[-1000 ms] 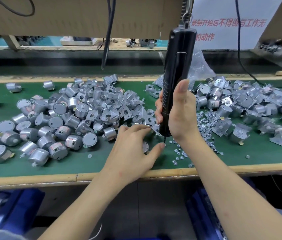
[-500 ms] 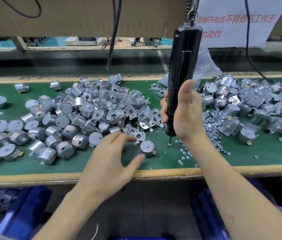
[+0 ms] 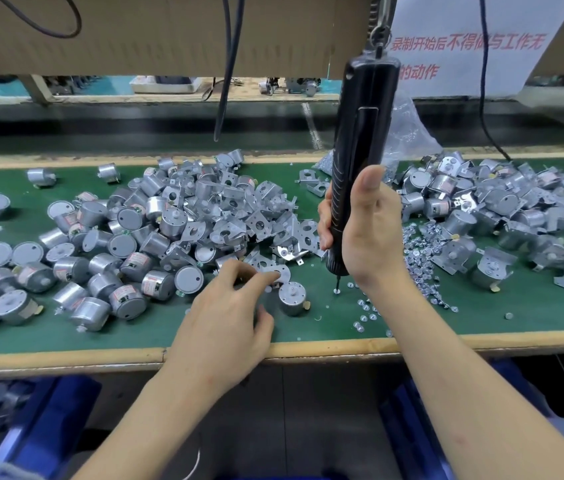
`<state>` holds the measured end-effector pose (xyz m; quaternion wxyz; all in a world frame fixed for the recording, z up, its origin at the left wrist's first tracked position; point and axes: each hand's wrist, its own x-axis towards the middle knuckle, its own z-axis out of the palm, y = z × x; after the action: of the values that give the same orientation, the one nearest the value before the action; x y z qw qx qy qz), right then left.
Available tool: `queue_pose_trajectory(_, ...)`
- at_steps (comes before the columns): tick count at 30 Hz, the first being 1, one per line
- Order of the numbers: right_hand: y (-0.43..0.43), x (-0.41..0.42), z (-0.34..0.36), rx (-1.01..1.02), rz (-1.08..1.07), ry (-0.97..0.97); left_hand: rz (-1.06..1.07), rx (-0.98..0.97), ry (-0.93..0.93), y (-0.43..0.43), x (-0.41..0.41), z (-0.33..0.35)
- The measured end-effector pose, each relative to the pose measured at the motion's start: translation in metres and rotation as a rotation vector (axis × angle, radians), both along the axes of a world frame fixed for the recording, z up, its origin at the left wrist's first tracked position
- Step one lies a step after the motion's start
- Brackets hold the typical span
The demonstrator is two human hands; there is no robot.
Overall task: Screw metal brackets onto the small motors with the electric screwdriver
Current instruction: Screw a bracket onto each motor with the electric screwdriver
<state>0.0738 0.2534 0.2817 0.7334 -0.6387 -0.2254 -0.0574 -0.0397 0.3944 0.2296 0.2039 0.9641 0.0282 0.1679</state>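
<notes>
My right hand (image 3: 365, 233) grips the black electric screwdriver (image 3: 360, 147), which hangs upright from a hook; its bit touches a small screw (image 3: 336, 291) on the green mat. One small silver motor (image 3: 292, 298) stands alone, shaft up, just left of the bit. My left hand (image 3: 228, 317) reaches into the edge of the bracket pile, fingertips on a flat metal bracket (image 3: 279, 273) right behind that motor. Whether the fingers pinch it is unclear.
A big heap of motors and brackets (image 3: 156, 230) covers the left of the green mat (image 3: 48, 330). Assembled motors with brackets (image 3: 502, 220) pile up at the right. Loose screws (image 3: 422, 247) lie under my right wrist. Blue bins (image 3: 31, 427) sit below the wooden table edge (image 3: 308, 348).
My left hand let go of the single motor, which now stands alone, and moved back to the bracket pile. The screwdriver bit came down onto a screw.
</notes>
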Motion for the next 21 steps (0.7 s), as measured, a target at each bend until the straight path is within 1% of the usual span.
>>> queue_pose_trajectory(6,0.0,0.001,-0.001,0.007,-0.001,0.01,0.071,0.137,-0.008,-0.005,0.0,0.001)
queue_pose_trajectory(11,-0.001,-0.001,0.0,0.0,-0.004,0.009,0.118,0.16,-0.039,-0.008,0.001,-0.002)
queue_pose_trajectory(13,-0.001,-0.001,0.0,-0.006,-0.005,0.002,0.14,0.117,-0.106,-0.007,0.001,-0.004)
queue_pose_trajectory(16,0.0,-0.001,0.0,-0.002,-0.004,-0.001,0.145,-0.006,-0.229,-0.003,0.002,-0.004)
queue_pose_trajectory(18,0.0,-0.001,0.0,0.008,-0.003,0.0,0.11,-0.089,-0.258,0.001,0.003,-0.005)
queue_pose_trajectory(21,0.0,0.0,-0.001,0.016,-0.003,0.003,0.033,-0.193,-0.252,0.003,0.005,-0.007)
